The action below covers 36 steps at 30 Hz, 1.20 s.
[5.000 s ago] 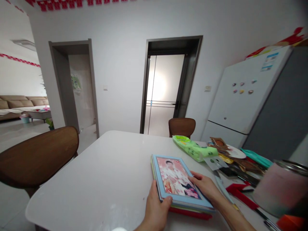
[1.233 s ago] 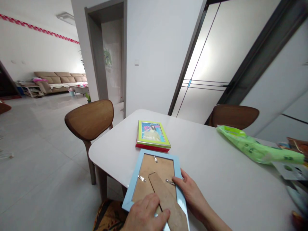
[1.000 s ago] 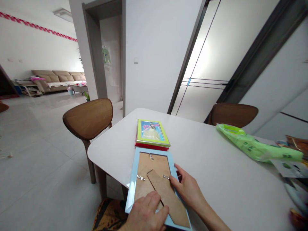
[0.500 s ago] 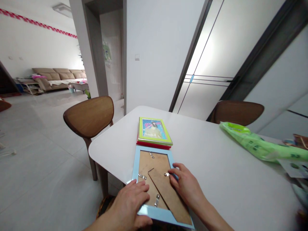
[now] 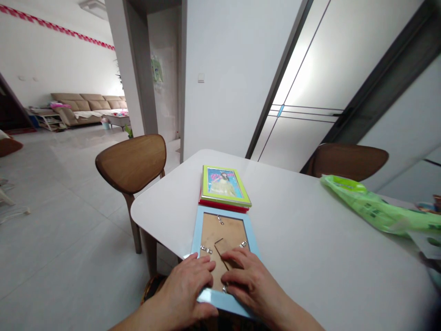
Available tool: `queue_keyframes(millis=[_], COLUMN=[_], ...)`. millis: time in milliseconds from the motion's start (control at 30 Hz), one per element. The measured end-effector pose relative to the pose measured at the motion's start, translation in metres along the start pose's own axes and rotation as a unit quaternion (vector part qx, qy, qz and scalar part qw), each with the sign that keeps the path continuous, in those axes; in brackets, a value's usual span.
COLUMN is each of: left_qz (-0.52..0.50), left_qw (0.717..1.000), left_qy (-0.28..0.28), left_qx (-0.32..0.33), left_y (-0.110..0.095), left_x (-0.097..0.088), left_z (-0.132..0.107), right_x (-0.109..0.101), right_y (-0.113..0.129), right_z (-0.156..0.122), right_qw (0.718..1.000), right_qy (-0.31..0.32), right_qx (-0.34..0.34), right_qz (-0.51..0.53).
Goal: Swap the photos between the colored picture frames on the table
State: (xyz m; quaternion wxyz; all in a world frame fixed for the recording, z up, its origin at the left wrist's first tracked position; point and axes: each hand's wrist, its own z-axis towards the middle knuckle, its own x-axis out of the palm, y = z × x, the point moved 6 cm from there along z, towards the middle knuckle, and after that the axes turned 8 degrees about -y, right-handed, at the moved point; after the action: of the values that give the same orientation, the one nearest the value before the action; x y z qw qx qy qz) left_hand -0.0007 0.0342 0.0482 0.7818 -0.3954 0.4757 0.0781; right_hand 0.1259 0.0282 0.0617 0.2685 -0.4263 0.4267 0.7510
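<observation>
A light blue picture frame (image 5: 225, 219) lies face down at the near edge of the white table (image 5: 303, 239), its brown backboard and metal clips showing. My left hand (image 5: 188, 287) rests on the frame's near left part, fingers laid over the backboard and thumb at the frame's near edge. My right hand (image 5: 248, 282) lies beside it on the backboard's stand, fingers flat near a small clip. Just beyond the blue frame a green frame (image 5: 225, 185) with a picture lies face up on a red frame (image 5: 223, 205).
A green plastic packet (image 5: 372, 209) lies at the table's right. Wooden chairs stand at the left (image 5: 132, 161) and far side (image 5: 347, 158). A doorway, a sliding door and a sofa (image 5: 82, 103) lie beyond. Something patterned shows below the table edge.
The blue frame, earlier face up on the stack, now lies face down apart from it. In the last second both hands came together on its backboard, the right hand sliding toward me.
</observation>
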Motion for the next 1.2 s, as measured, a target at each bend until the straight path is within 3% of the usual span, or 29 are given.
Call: queue_keyframes(millis=[333, 533, 700, 1000, 1200], left_qz=[-0.011, -0.006, -0.015, -0.047, -0.039], left_qw=[1.000, 1.000, 1.000, 0.997, 0.998], left_qy=[0.007, 0.003, -0.003, -0.010, -0.006], left_qx=[0.001, 0.007, 0.011, 0.052, 0.054], left_y=[0.004, 0.005, 0.007, -0.001, -0.002], left_x=[0.005, 0.006, 0.006, 0.012, 0.013], left_z=[-0.002, -0.001, -0.003, 0.006, 0.012], right_x=[0.004, 0.021, 0.023, 0.007, 0.012], right_y=[-0.002, -0.005, -0.007, -0.070, -0.077], right_z=[0.022, 0.060, 0.063, 0.070, 0.073], right_qw=[0.996, 0.993, 0.990, 0.965, 0.966], right_qy=[-0.021, -0.051, -0.086, -0.141, -0.146], right_qx=[0.070, 0.107, 0.105, 0.180, 0.168], right_qz=[0.057, -0.007, -0.042, -0.130, -0.129])
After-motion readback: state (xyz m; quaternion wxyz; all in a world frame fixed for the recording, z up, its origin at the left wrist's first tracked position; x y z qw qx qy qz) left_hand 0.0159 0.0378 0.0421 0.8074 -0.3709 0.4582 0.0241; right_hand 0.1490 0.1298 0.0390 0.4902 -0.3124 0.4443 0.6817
